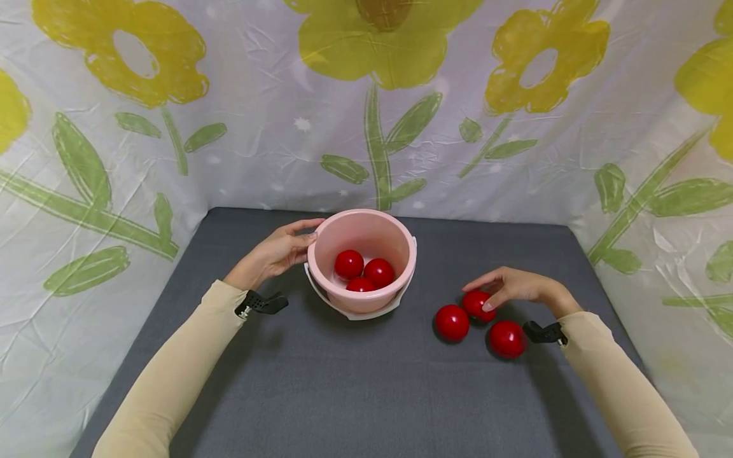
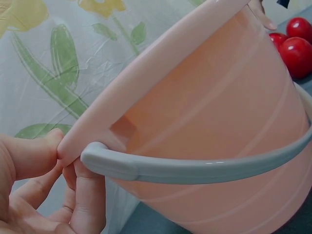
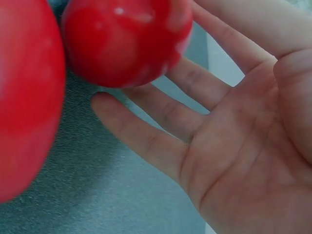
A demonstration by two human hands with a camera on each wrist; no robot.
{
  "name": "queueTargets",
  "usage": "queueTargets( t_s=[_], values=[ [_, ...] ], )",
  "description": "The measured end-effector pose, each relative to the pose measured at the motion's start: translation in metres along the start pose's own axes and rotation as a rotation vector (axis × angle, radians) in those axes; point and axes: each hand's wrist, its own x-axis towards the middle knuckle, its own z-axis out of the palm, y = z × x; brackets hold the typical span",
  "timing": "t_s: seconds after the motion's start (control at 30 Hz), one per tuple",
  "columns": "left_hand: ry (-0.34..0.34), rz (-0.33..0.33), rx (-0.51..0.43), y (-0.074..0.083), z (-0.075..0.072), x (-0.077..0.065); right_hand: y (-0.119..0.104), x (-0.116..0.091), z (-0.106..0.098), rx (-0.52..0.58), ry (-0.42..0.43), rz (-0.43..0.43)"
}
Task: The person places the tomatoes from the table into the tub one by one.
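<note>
A pink bucket with a pale handle stands tilted toward the viewer, with 3 red tomatoes inside. At its left rim my left hand pinches the edge between thumb and fingers, right by the handle's end. My right hand reaches down over a tomato on the table. Its thumb and index finger overlap that tomato in the head view. From the right wrist, the other fingers look fairly straight and spread behind and below a tomato.
Two more tomatoes, one at the left and one nearer the right wrist, lie close by on the grey-covered table. A white cloth with yellow flowers hangs behind and along both sides.
</note>
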Motion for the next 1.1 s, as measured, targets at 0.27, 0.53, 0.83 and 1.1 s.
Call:
queueTargets(
  t_s=[0.27,0.53,0.83,1.1],
  values=[
    [0.0,0.004,0.003,0.0,0.0007,-0.0002,0.0015,0.0017,0.0037,-0.002,0.003,0.021],
    [0.0,0.004,0.004,0.001,0.0,-0.0008,0.0004,-0.001,-0.002,0.01,0.002,-0.004],
    [-0.001,0.005,0.0,0.001,0.0,-0.0007,-0.0002,0.0041,0.0032,-0.029,-0.017,-0.01],
    [0.004,0.007,0.018,-0.0003,-0.0007,-0.0007,-0.0074,-0.001,-0.0009,-0.029,0.007,0.008]
  ],
)
